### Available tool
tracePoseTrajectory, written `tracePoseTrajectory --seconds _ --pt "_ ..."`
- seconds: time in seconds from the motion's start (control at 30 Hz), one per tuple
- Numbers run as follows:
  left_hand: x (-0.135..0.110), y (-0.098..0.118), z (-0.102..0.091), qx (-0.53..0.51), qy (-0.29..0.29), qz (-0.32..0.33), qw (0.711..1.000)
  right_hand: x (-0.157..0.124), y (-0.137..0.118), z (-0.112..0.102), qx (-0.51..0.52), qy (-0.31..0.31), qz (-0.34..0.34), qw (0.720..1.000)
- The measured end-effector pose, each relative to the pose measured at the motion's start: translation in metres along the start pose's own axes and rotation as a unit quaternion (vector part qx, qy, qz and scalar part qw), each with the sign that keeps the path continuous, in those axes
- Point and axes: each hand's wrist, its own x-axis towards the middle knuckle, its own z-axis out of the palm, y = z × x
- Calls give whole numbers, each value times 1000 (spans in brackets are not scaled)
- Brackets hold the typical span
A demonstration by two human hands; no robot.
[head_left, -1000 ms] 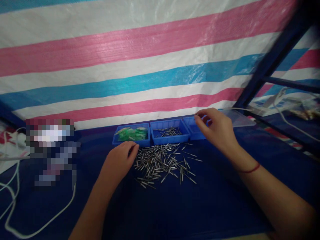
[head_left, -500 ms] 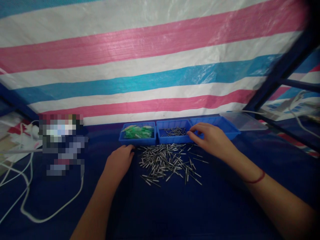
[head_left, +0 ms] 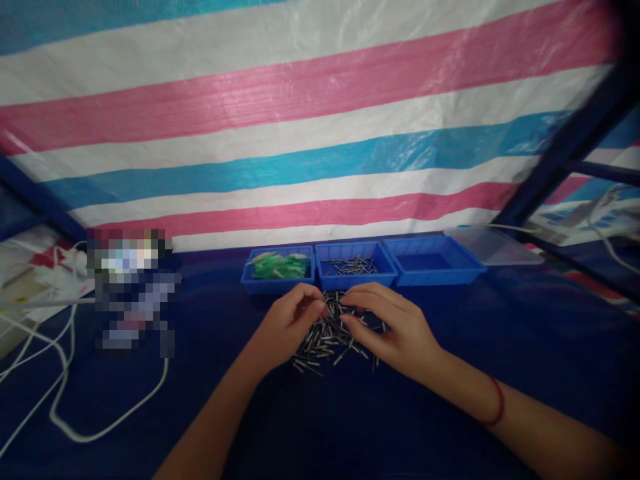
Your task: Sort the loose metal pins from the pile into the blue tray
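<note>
A heap of slim silver blind rivets (head_left: 320, 341) lies on the dark blue table, partly covered by both hands. My left hand (head_left: 285, 330) is over the heap's left side, its thumb and fingertips brought together. Whatever is between them, if anything, is too small to make out. Facing it, my right hand (head_left: 395, 327) is above the right side of the heap with thumb and fingers apart, and no object shows in it. Just behind the heap, more rivets lie in the middle blue tray (head_left: 357, 275).
The left blue tray (head_left: 277, 287) contains green plastic packets (head_left: 280, 266). To the right stands another blue tray (head_left: 435, 272), with a clear plastic lid (head_left: 495, 247) beyond it. White cables (head_left: 100, 437) loop across the table's left side. A striped sheet (head_left: 280, 147) hangs behind.
My right hand has come down and left from the trays to the heap. My left hand has moved right, from beside the heap to over it, and its fingertips have drawn together.
</note>
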Motion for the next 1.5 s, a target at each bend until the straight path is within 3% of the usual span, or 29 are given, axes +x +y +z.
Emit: tracePoseTrajectory --seconds 0.2,0.57,0.83,1.03,1.27,1.5 --pt "-3 -2 24 -143 -19 -17 989 -3 -10 3 81 -1 89 993" --pt "-3 -2 27 -169 -42 -5 985 2 -10 -3 132 -14 152 979" --pt "-3 0 27 -141 -46 -20 989 2 -10 -5 125 -3 138 983" --pt "-2 -2 27 -112 41 31 992 2 -7 -4 124 -5 135 983" --pt "-2 -7 24 -99 81 80 989 2 3 -3 102 -44 114 987" --pt "-3 -4 23 -63 86 77 991 5 2 0 97 -84 95 987"
